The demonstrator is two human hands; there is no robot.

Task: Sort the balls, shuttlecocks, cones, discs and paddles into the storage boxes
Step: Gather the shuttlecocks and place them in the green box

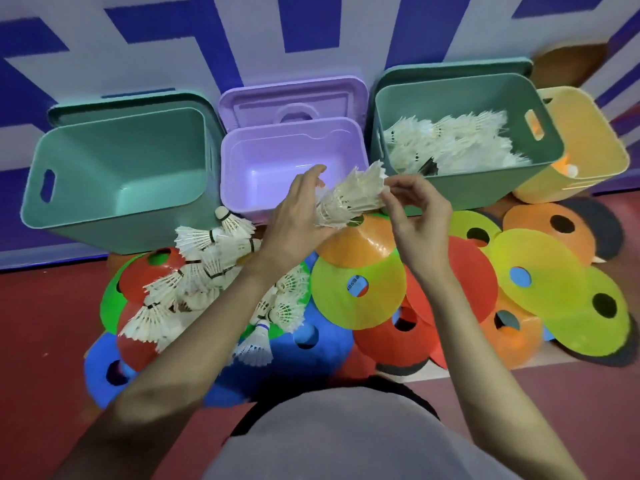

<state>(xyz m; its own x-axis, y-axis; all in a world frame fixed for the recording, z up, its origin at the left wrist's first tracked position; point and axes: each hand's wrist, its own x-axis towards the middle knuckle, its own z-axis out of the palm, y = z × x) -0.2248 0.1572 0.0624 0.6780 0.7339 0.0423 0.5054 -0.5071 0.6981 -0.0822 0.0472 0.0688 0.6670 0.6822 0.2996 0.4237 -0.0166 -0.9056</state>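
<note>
Shuttlecock stack: nested white feather shuttlecocks held between both hands, above the front rim of the purple box and the orange disc cone; long axis slanted, feather skirts pointing up and right toward the right green box, cork ends hidden in the left palm.
Left hand: fingers curled round the lower end of the stack, holding it.
Right hand: fingertips pinching the upper part of the stack near the open skirt.
Purple box: open, in the middle of the row along the wall, its lid propped behind it.
Left green box: open, at the left end of the row, tilted toward the viewer.
Right green box: just right of the purple box, holding a heap of white shuttlecocks.
Yellow box: at the right end, touching the right green box; something orange and white shows inside.
Loose shuttlecocks: scattered over the discs at front left, lying in mixed directions.
Disc cones: overlapping pile on the red floor in front of the boxes.
</note>
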